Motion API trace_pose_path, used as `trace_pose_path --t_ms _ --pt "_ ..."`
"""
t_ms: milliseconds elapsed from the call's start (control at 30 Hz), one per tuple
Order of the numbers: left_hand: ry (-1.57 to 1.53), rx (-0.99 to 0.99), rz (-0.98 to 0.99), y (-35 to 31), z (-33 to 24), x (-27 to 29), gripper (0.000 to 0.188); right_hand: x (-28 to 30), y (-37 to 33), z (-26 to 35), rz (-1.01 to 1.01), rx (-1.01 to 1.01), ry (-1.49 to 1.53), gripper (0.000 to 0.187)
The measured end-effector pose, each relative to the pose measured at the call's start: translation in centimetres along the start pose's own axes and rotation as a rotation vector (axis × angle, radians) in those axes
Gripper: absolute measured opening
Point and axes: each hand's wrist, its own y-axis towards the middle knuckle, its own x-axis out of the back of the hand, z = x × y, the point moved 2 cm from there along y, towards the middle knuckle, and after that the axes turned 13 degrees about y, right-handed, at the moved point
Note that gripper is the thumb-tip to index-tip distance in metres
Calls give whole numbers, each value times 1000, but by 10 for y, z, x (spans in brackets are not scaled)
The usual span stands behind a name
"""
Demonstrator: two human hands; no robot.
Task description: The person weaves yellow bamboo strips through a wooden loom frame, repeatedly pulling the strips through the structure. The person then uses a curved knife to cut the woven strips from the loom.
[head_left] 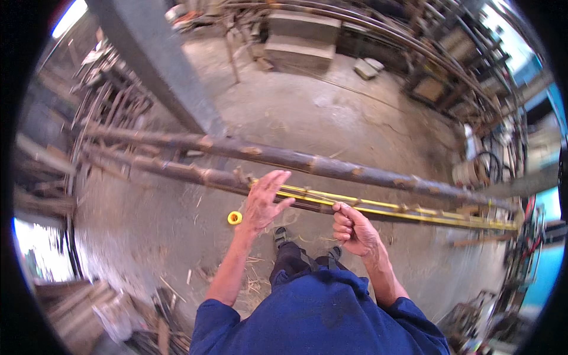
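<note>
Floor (148, 236): grey-brown, dusty, worn; pale scraps (254, 285) scattered at lower centre. 1 thick grey column (155, 62) at upper left, slanted in view by the fisheye. Far side: 1 pale, step-shaped block (302, 44); 1 smaller pale block (368, 68) on the floor to its right. Left: tangled heap of sticks (105, 111). Lower left: boards (83, 322) beside a clear plastic bag (117, 318). Right edge: blue surface (537, 281). Light: overexposed patches at lower left (42, 251) and upper right (506, 36).
</note>
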Motion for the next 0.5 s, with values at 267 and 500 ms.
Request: trace_pose_path --t_ms 267,500 --pt "56 -517 660 111 -144 -48 17 108 -194 95 70 427 -72 18" --pt "53 -457 986 188 -310 -146 27 255 -385 141 -175 776 -198 16"
